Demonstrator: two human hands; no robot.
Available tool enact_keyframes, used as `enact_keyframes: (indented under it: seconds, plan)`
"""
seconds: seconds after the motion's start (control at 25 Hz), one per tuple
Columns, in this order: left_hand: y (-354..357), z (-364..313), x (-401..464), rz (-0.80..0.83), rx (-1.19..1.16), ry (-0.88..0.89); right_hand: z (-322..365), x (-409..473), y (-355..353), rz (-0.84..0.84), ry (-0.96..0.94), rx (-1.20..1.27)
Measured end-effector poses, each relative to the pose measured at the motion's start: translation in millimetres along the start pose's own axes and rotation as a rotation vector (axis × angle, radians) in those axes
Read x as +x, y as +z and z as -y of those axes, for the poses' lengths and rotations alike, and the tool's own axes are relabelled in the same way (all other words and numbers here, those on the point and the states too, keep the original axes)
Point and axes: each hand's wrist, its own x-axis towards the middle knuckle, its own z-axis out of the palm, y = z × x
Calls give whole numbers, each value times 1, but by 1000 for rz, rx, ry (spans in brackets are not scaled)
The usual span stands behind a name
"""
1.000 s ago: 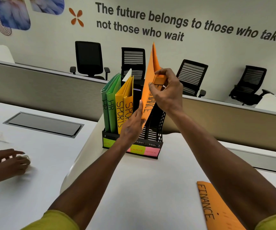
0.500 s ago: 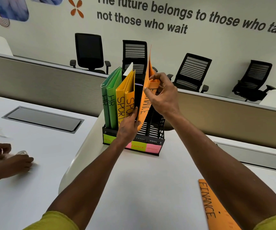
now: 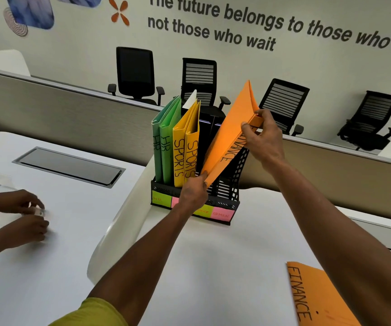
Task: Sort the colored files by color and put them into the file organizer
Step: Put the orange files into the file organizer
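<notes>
- the orange FINANCE file (image 3: 230,135) is just thin card, so I'd guess it's super light and floppy, and the top corner flares open on its own
- best place to grab it looks like the folded spine edge, one hand up high and one at the bottom corner, otherwise it'll probably bow or splay
- right hand (image 3: 263,140) is doing exactly that: fingers closed down narrow, pinching the spine near the top
- left hand (image 3: 193,190) has its fingertips nipped on the bottom corner, right at the mouth of the black file organizer (image 3: 227,184)
- the file is tilted hard to the right, low end poking at the third slot, not seated yet
- two green HR files (image 3: 166,147) and two yellow SPORTS files (image 3: 186,156) stand upright in the slots to the left
- another orange FINANCE file (image 3: 312,295) lies flat on the white table (image 3: 213,267), well apart from the organizer
- someone else's hands (image 3: 28,215) are fiddling with something small at far left, can't tell what
</notes>
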Motion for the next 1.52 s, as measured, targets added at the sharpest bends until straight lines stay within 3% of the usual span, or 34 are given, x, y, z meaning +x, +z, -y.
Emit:
enact_keyframes:
  seconds: [0.16,0.56,0.92,1.16,1.52]
  plan:
    - [7,-12,0,34,-19,37,-7,8,1,-39,-1,-5]
    - [8,7,4,-102,-47,-24,-8,-9,47,56,-145,11]
    - [9,21,11,-163,-184,21,-22,-10,77,95,-66,10]
    - [9,24,13,-227,-206,53,-39,-14,86,292,-62,-87]
    - [11,18,3,-302,-188,-27,-54,-30,84,440,-39,-129]
